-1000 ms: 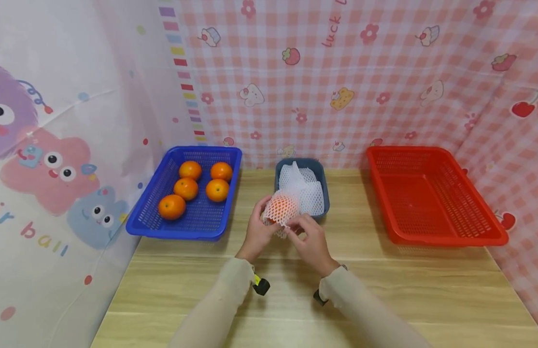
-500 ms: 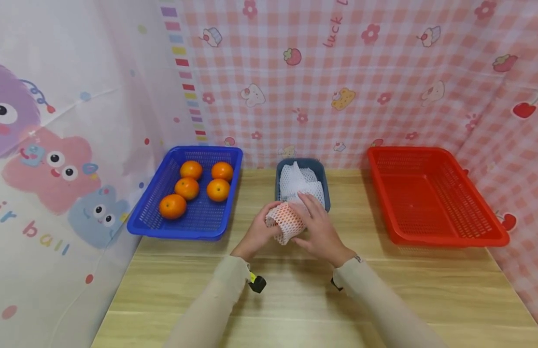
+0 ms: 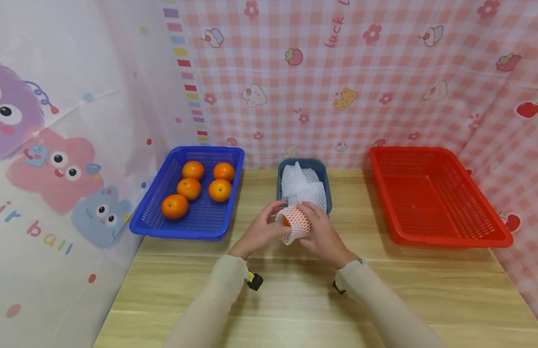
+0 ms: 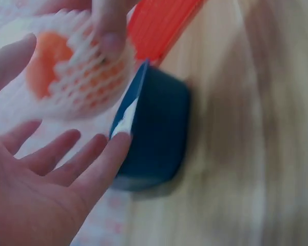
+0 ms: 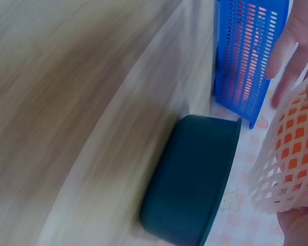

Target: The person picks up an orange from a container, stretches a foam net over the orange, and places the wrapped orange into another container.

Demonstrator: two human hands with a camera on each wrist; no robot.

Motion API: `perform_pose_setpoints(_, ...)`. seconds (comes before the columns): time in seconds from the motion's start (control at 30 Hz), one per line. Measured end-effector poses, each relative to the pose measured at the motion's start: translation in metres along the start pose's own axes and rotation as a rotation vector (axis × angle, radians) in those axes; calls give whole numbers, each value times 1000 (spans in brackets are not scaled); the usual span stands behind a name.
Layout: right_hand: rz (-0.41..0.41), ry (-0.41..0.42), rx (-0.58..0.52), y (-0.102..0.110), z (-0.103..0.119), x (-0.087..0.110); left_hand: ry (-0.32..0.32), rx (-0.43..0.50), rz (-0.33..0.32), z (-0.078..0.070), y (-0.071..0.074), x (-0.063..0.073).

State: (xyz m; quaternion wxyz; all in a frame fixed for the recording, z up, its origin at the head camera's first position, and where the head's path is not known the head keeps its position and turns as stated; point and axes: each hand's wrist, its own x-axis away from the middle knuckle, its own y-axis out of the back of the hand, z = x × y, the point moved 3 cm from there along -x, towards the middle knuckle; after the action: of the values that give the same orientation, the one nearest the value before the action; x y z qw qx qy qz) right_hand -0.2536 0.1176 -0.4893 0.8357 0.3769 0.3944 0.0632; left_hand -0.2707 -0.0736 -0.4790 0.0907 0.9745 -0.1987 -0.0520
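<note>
In front of the small dark basket, my right hand (image 3: pixel 324 240) grips an orange (image 3: pixel 287 222) wrapped in a white foam net sleeve (image 3: pixel 299 225). The sleeve's open end faces left, and bare orange skin shows there. My left hand (image 3: pixel 259 234) is at that open end. In the left wrist view its fingers (image 4: pixel 100 171) are spread and relaxed, apart from the fruit. The right wrist view shows the net (image 5: pixel 269 179) stretched over the orange, with the right thumb below it.
A blue basket (image 3: pixel 177 233) with several oranges stands at the left. The small dark basket (image 3: pixel 329 193) at the back middle holds several white foam nets (image 3: pixel 295 181). A red basket (image 3: pixel 451 239) stands at the right. Patterned cloths hang behind and at the sides.
My right hand has gone from pinching the net's edge to gripping the wrapped orange from the right. The sleeve's opening has turned left, and the left hand has loosened from the fruit.
</note>
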Motion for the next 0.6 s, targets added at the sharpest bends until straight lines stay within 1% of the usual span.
perform_pose_setpoints(0.1, -19, -32, -37, 3, -4, 3, -48, -84, -87, -6, 17, 1)
perform_pose_setpoints(0.2, -25, -55, -47, 6, -7, 6, -109, -138, -199, -13, 40, 4)
perform_pose_setpoints(0.27, -25, -64, -41, 8, -9, 8, -144, -227, -286, -17, 55, 7)
perform_pose_setpoints(0.37, -23, -86, -32, 10, -13, 12, -173, -382, -382, -17, 76, 12)
perform_pose_setpoints(0.4, -24, -94, -35, 11, -14, 12, -169, -442, -407, -17, 82, 14)
perform_pose_setpoints(0.47, -30, -111, -43, 13, -16, 14, -152, -551, -429, -14, 91, 17)
perform_pose_setpoints(0.53, -36, -125, -53, 16, -18, 15, -117, -631, -438, -10, 97, 20)
perform_pose_setpoints(0.6, -39, -133, -62, 18, -19, 16, -71, -686, -440, -4, 103, 23)
